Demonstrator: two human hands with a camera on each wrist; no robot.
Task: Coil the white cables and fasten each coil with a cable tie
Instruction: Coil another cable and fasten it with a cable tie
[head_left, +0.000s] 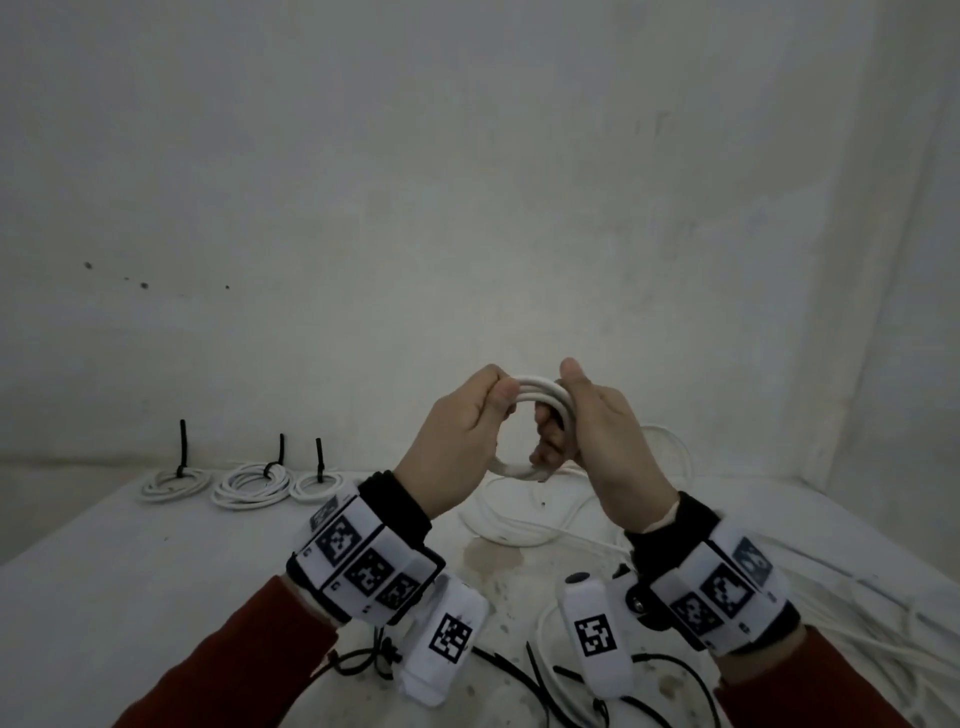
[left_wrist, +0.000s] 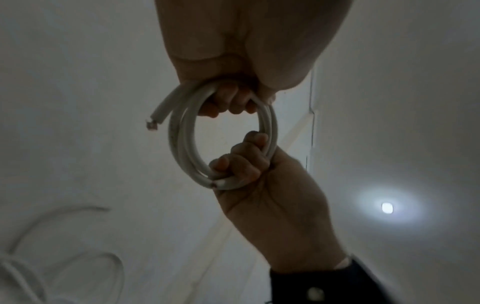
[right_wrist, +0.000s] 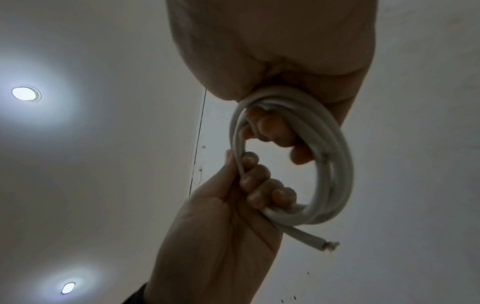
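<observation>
Both hands hold one small coil of white cable (head_left: 537, 391) in the air above the table. My left hand (head_left: 467, 421) grips its left side, fingers curled round the strands. My right hand (head_left: 582, 415) grips the right side, thumb up. In the left wrist view the coil (left_wrist: 182, 144) forms a ring with a cut end (left_wrist: 153, 123) sticking out. The right wrist view shows the coil (right_wrist: 335, 164) with a loose cut end (right_wrist: 322, 243) pointing down. No tie is on this coil.
Three tied coils (head_left: 249, 483) with upright black ties lie at the table's back left. Loose white cables (head_left: 649, 467) spread over the right side. Black cable ties (head_left: 530, 675) lie near the front edge. A stain (head_left: 493, 561) marks the white table (head_left: 130, 571).
</observation>
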